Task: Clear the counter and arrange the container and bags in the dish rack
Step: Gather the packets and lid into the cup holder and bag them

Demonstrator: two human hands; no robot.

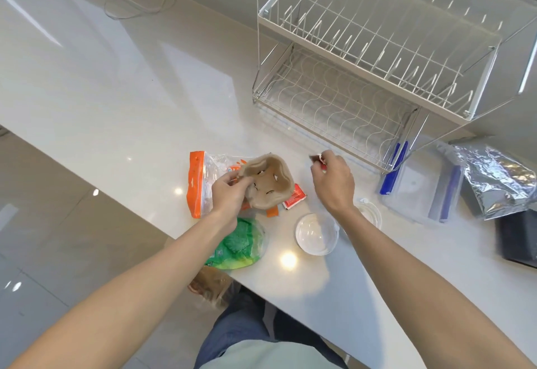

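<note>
A brown moulded-pulp cup carrier (268, 184) is gripped at its near-left edge by the left hand (229, 194), whose fingers (236, 178) are closed on its rim; it is held tilted above an orange-edged zip bag (200, 184) that lies flat on the white counter (130, 101). A small red-and-white packet (319, 160) is pinched in the narrowly closed fingers of the right hand (334, 179), just in front of the dish rack (374, 57). A red sauce sachet (295, 197) is seen on the counter between the two hands, partly tucked under the carrier. A green crumpled plastic bag (238, 245) lies under the left forearm at the counter's near edge. A round clear plastic container (316, 233) stands just beside the right wrist, with a clear lid (370, 213) partly hidden behind that wrist. To the right, clear zip bags with blue seals (421, 185) are laid at the rack's near-right corner, one blue strip reaching under the rack frame, and a crinkled silver foil bag (499, 179) rests beyond them. Both tiers of the wire rack hold nothing. A white cable (139, 2) is coiled at the far left of the counter.
</note>
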